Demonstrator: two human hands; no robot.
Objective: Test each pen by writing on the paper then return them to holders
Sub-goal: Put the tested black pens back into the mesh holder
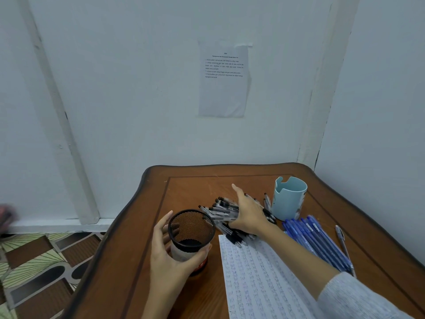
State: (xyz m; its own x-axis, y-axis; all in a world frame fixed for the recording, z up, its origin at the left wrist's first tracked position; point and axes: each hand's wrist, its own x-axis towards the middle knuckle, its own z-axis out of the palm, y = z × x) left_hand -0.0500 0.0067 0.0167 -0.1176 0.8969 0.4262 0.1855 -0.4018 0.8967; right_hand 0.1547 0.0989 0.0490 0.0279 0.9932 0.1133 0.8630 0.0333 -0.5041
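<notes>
Head view: left hand (169, 254) wraps its fingers round the black mesh holder (191, 234), steadying it. Just right of the holder, right hand (247, 214) closes on the clear pens (220, 209), likely to load them.

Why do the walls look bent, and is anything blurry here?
Head view: the wide-angle lens bows the wall edges and table rim; the light is soft and bluish, with no glare. The notice on the wall is too small to read, and a blurred reddish shape smears the left edge.
</notes>
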